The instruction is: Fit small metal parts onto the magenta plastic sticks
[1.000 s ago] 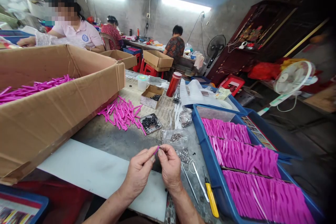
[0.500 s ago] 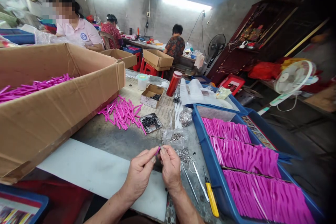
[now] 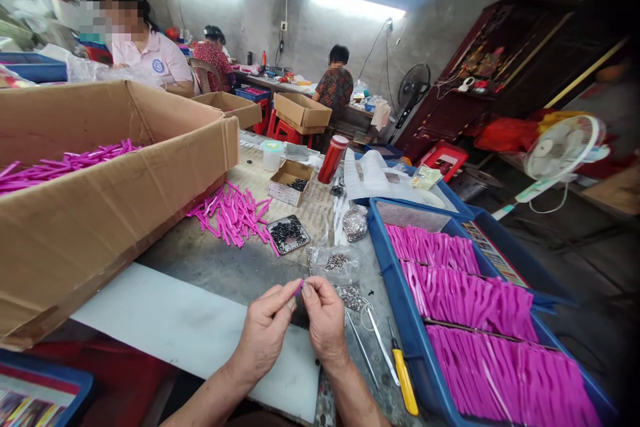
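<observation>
Over the near edge of the bench, my left hand (image 3: 264,328) pinches a slim magenta plastic piece (image 3: 299,287) between thumb and fingers. My right hand (image 3: 325,320) is closed in a pinch at the far end of that piece; whatever its fingertips hold is too small and covered to make out. Beyond my hands lie a loose heap of magenta pieces (image 3: 234,215) and a small tray of black parts (image 3: 289,235). Bags of small metal parts (image 3: 336,261) sit just past my right hand. Beside that wrist are tweezers (image 3: 362,349) and a yellow-handled tool (image 3: 404,380).
A large cardboard box (image 3: 115,193) of magenta pieces stands at left. On the right, a blue crate (image 3: 406,320) holds rows of magenta pieces. A white board (image 3: 190,327) lies under my forearms. Farther back are a red bottle (image 3: 333,159), a small carton (image 3: 285,193) and several seated people.
My hands stay almost in place, with a slight shift of the right fingers at the magenta piece. The co-worker at the left has moved a little.
</observation>
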A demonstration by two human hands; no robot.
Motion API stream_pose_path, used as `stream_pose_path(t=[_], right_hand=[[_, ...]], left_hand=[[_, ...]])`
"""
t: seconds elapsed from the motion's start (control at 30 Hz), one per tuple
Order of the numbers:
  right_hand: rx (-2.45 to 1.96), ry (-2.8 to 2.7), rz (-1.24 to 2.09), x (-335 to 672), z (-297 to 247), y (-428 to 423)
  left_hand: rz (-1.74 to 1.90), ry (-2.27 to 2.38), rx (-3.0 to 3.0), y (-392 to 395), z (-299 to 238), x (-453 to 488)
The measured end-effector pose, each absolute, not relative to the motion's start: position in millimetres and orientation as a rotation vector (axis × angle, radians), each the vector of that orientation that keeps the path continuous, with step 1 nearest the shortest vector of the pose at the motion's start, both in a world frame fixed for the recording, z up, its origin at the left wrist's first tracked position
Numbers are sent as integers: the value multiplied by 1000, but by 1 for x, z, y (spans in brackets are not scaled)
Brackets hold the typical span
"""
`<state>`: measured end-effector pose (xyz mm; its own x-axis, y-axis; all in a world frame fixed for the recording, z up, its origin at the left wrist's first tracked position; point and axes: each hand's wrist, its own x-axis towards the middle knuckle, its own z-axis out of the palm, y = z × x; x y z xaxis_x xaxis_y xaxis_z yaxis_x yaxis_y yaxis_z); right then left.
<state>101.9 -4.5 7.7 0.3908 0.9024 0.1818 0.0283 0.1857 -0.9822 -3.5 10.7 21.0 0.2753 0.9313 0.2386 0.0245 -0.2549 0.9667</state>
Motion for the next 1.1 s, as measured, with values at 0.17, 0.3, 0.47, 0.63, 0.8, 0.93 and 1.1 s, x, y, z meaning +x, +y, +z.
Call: stream_pose_path(t=[0.17,0.3,0.47,0.63,0.8,0.93,1.1], right_hand=[[-1168,-915,846,101,8,-4],[-1155,-902,856,102,8,-3],[-1202,-981,837,105,5,-4],[-1224,-1020,832,105,3,-5],[-1209,-994,875,104,4,-5],[-1159,-971,906,105,3,-6],[-1181,-972,839,105,4,-6]], left_hand=[[1148,919,1582,11,22,-3],[1147,921,1600,11,22,-3],[1156,913,1622,11,20,-3],[1176,903,1610,9,23,-3],[1177,883,1598,9,21,-2],[1167,884,1604,9,19,-2],[1152,902,1617,8,21,-3]])
